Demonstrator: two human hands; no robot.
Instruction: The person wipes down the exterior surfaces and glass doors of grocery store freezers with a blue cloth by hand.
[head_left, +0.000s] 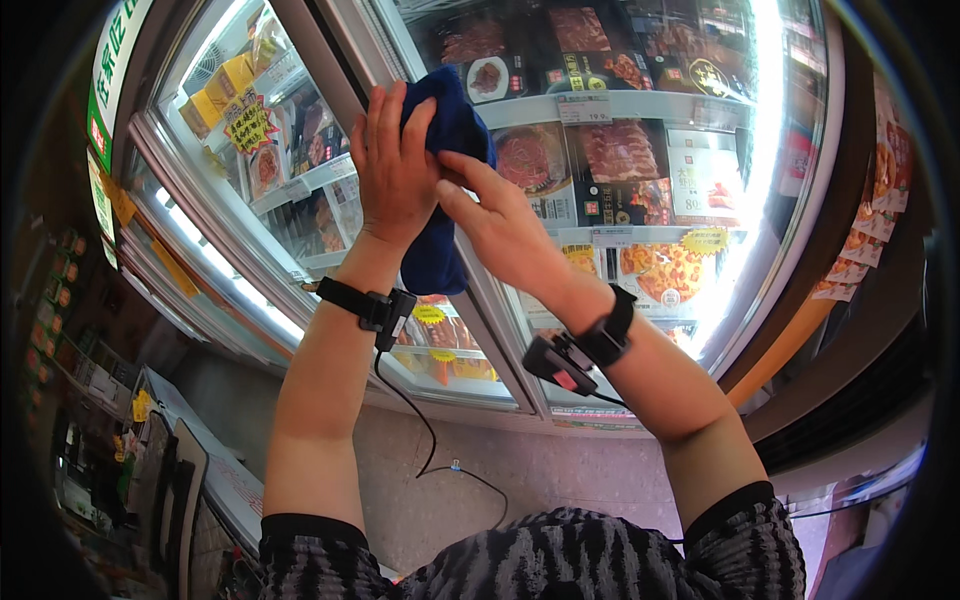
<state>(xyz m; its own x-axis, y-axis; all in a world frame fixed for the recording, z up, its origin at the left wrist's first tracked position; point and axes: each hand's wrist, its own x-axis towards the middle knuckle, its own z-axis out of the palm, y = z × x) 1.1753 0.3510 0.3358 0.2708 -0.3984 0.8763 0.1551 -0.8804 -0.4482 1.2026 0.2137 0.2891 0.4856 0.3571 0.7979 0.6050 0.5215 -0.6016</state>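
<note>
A folded dark blue cloth (439, 259) lies against the metal door frame of a glass-fronted freezer, partly covered by my hands. My left hand (394, 161) is laid over the cloth, its fingers pointing up and slightly spread at the cloth's left edge. From the right, my right hand (499, 225) reaches in. Its thumb and index fingertip meet the cloth beside my left palm; whether they pinch it is hidden. Both wrists carry black straps with small devices, the left one (390, 319) trailing a cable.
Behind the right glass door (660, 105), packaged frozen meats and a pizza box (664, 274) fill lit shelves. The left door (300, 142) shows more packages. A black cable (431, 442) hangs above the grey floor (405, 480). A white-topped counter (214, 465) stands at lower left.
</note>
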